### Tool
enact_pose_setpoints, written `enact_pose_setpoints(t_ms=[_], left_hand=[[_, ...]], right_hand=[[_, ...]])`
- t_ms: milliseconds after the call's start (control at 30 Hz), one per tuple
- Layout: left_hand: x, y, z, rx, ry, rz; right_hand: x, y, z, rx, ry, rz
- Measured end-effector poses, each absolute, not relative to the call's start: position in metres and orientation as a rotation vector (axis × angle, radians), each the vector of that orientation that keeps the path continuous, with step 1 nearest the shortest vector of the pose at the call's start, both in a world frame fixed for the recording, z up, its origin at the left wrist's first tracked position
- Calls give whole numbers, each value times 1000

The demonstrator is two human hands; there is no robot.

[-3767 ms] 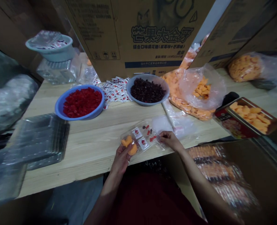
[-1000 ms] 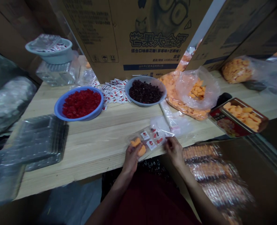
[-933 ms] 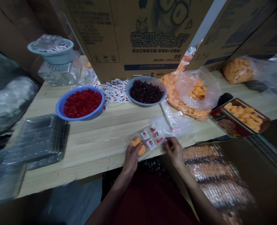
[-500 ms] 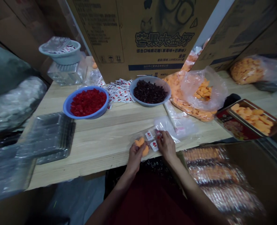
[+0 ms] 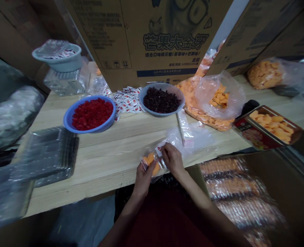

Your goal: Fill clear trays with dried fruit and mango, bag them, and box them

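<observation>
My left hand (image 5: pixel 144 176) is closed on the near-left end of a clear plastic packet (image 5: pixel 152 149), its thumb over the orange candy pieces (image 5: pixel 155 168) inside. My right hand (image 5: pixel 173 159) pinches the packet's right end, fingers curled down and partly covering it. A small white printed sachet (image 5: pixel 159 148) shows in the packet beside the right fingertips. Beyond that hand lie flat clear bags (image 5: pixel 205 135) and a folded strip of bags (image 5: pixel 185 128).
A blue bowl of red pieces (image 5: pixel 113 118), loose sachets (image 5: pixel 129 99) and a bowl of dark pieces (image 5: pixel 183 103) line the back. Clear trays (image 5: pixel 49 147) stack at left. A tin (image 5: pixel 252 132) and bag (image 5: pixel 220 120) of orange candies stand right, above a carton of filled packs (image 5: pixel 234 187).
My right hand has moved slightly left and closer to my left hand. The packet is now tilted up, and the right hand covers more of its sachets. The view has shifted slightly.
</observation>
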State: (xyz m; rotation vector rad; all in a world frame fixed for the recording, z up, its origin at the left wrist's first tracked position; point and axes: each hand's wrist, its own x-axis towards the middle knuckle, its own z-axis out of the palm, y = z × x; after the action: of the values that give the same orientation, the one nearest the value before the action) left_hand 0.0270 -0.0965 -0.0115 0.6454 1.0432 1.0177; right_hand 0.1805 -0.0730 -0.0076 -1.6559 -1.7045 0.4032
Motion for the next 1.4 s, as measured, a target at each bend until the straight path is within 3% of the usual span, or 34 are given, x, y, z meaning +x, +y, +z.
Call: enact_pose_setpoints(t_ms=[500, 733, 1100, 1267, 1400], left_hand=[[48, -97, -2, 726, 1018, 981], [67, -91, -21, 688, 1071, 1058], [24, -84, -4, 839, 828, 489], [31, -86, -26, 1138, 1071, 862], [44, -94, -34, 1027, 1149, 1015]], right_hand=[[193, -78, -5, -1557, -1773, 359], [181, -94, -2, -1462, -1814, 530], [211, -132, 12, -1666, -1691, 572], [192, -133, 22, -1496, -1784, 631], [182, -138, 24, -1383, -1774, 717]])
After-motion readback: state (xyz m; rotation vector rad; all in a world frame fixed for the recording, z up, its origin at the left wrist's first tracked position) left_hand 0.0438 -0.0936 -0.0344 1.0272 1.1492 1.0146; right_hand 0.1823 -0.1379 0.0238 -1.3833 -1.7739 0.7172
